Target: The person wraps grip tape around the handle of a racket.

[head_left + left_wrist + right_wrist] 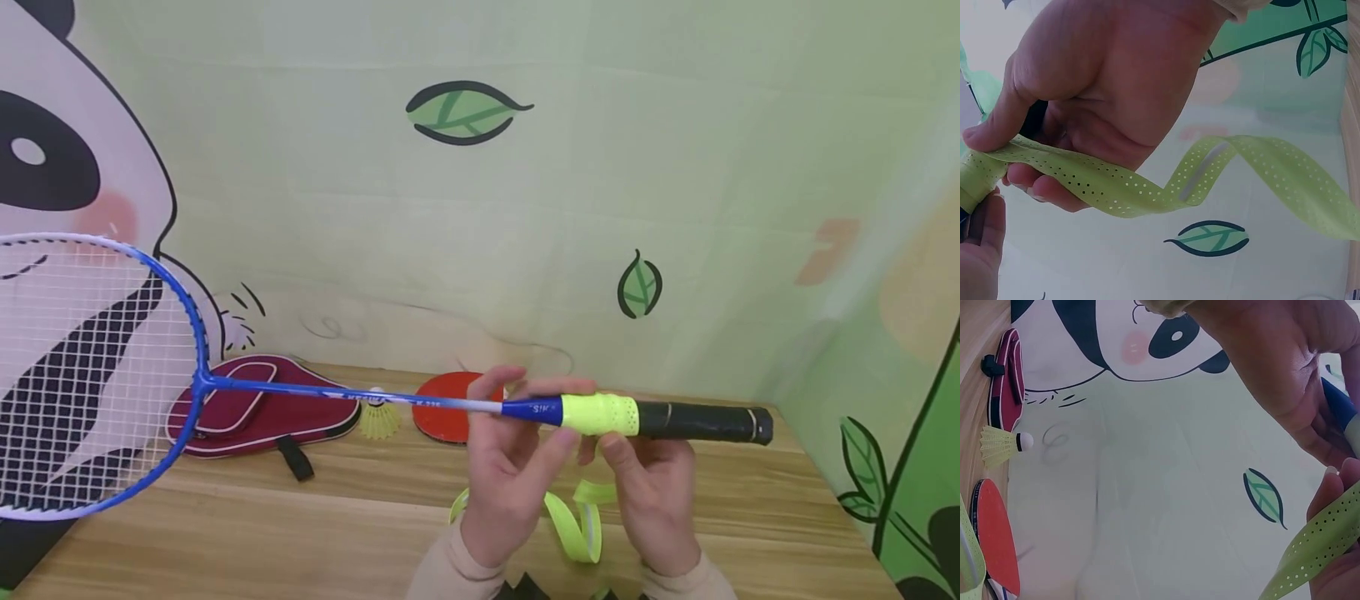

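The blue badminton racket (pixel 277 387) is held level, its strung head at the left and its black handle (pixel 697 422) at the right. Yellow-green perforated grip tape (pixel 600 415) is wound around the handle's upper part, beside the blue cone (pixel 532 410). My left hand (pixel 504 483) grips the racket at the cone, thumb against the lower edge of the wrap. My right hand (pixel 660 492) pinches the tape just below the handle. From the fingers a loose, twisted tail of the tape (pixel 1110 187) hangs down, with rows of small holes.
On the wooden table (pixel 262 533) lie a dark red racket cover (pixel 307 404), a yellow shuttlecock (pixel 380 419) and a red table tennis bat (pixel 442 417). Behind them hangs a pale green cloth (pixel 337 208) printed with a panda and leaves.
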The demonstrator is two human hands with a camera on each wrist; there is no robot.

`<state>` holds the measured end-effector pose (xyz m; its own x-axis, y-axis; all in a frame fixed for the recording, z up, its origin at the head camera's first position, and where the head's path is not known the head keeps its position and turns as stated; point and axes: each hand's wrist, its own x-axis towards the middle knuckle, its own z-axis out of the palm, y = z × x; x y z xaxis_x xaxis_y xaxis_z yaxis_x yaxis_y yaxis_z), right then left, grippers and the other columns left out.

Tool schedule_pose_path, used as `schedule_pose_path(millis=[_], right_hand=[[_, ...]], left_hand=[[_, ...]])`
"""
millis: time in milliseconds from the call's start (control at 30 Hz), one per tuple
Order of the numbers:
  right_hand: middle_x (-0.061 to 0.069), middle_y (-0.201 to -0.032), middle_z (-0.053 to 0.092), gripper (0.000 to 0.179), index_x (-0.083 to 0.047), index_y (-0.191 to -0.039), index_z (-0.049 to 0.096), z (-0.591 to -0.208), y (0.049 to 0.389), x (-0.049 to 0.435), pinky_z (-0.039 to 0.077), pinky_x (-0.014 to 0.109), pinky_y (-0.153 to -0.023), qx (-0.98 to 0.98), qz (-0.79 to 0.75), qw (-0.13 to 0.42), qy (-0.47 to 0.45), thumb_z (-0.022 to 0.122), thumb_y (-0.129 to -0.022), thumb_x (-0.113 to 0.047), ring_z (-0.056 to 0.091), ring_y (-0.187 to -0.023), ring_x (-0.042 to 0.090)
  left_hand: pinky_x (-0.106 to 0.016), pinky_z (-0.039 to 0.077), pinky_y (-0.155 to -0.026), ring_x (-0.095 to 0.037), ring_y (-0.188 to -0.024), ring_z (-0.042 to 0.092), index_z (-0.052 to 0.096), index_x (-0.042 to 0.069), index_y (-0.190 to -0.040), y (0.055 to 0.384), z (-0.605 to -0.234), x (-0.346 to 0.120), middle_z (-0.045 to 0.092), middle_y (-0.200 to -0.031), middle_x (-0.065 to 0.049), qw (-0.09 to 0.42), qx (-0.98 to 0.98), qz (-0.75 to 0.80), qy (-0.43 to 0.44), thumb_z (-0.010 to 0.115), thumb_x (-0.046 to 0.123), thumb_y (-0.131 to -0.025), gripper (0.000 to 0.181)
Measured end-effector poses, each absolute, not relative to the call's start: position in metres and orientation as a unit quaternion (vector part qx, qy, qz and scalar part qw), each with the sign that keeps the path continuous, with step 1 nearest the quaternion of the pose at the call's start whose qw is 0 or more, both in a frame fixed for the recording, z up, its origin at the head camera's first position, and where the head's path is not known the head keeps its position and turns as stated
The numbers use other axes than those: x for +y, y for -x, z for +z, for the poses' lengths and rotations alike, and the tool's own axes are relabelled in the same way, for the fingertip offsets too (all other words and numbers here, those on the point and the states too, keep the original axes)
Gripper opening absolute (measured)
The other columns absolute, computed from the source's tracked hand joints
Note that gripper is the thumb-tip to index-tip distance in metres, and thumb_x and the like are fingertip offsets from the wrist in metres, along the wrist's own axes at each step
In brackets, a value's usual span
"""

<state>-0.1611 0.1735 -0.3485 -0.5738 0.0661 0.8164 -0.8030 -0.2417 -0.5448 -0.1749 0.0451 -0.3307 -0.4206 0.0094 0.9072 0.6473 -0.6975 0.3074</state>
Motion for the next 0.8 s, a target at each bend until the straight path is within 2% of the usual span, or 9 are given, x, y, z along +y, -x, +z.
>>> schedule_pose_path(millis=[100, 233, 333, 400, 533, 800], right_hand=[[0.012, -0.092, 0.067, 0.018, 0.013, -0.108, 0.058, -0.3482, 0.1607, 0.1742, 0.052, 0.027, -0.066, -0.542, 0.707, 0.308, -0.335, 0.059, -0.094, 0.001, 0.061, -0.07, 0.019], [0.011, -0.088, 0.068, 0.017, 0.013, -0.107, 0.058, -0.3483, 0.1598, 0.1747, 0.053, 0.025, -0.066, -0.552, 0.703, 0.31, -0.324, 0.059, -0.093, 0.004, 0.062, -0.069, 0.017], [0.01, -0.086, 0.068, 0.017, 0.013, -0.107, 0.058, -0.3481, 0.1595, 0.1745, 0.054, 0.025, -0.065, -0.557, 0.699, 0.312, -0.322, 0.06, -0.092, 0.005, 0.063, -0.068, 0.016], [0.01, -0.086, 0.068, 0.017, 0.013, -0.107, 0.059, -0.3483, 0.1597, 0.174, 0.054, 0.024, -0.065, -0.558, 0.697, 0.313, -0.325, 0.061, -0.092, 0.005, 0.063, -0.068, 0.016], [0.009, -0.086, 0.068, 0.017, 0.013, -0.107, 0.059, -0.3487, 0.1603, 0.1735, 0.054, 0.024, -0.065, -0.56, 0.69, 0.316, -0.331, 0.061, -0.091, 0.006, 0.063, -0.068, 0.015], [0.01, -0.099, 0.069, 0.026, 0.013, -0.114, 0.055, -0.3494, 0.1608, 0.173, 0.056, 0.025, -0.066, -0.547, 0.692, 0.312, -0.353, 0.061, -0.089, 0.01, 0.065, -0.073, 0.015]], left_hand=[[-0.04, 0.052, -0.053, -0.029, -0.1, 0.059, 0.021, 0.0, -0.135, 0.175, -0.331, 0.0457, 0.049, -0.114, -0.043, 0.206, -0.335, -0.775, 0.495, 0.051, -0.01, -0.095, 0.051], [-0.032, 0.055, -0.068, -0.028, -0.105, 0.061, 0.022, 0.0, -0.134, 0.1754, -0.3321, 0.0468, 0.05, -0.113, -0.043, 0.21, -0.345, -0.776, 0.485, 0.051, -0.009, -0.095, 0.049], [-0.028, 0.052, -0.083, -0.027, -0.109, 0.062, 0.024, 0.0, -0.132, 0.1756, -0.3324, 0.0468, 0.05, -0.111, -0.043, 0.213, -0.352, -0.779, 0.474, 0.052, -0.008, -0.095, 0.047], [-0.028, 0.051, -0.086, -0.026, -0.108, 0.062, 0.025, 0.0, -0.131, 0.1758, -0.3321, 0.0465, 0.051, -0.11, -0.043, 0.215, -0.354, -0.781, 0.468, 0.052, -0.006, -0.095, 0.046], [-0.027, 0.052, -0.085, -0.025, -0.107, 0.063, 0.026, -0.002, -0.129, 0.1755, -0.3317, 0.0459, 0.051, -0.108, -0.043, 0.22, -0.357, -0.783, 0.46, 0.053, -0.004, -0.095, 0.043], [-0.027, 0.054, -0.082, -0.024, -0.104, 0.065, 0.018, -0.019, -0.117, 0.1768, -0.3317, 0.0445, 0.053, -0.102, -0.042, 0.232, -0.361, -0.785, 0.447, 0.056, -0.002, -0.095, 0.048]])
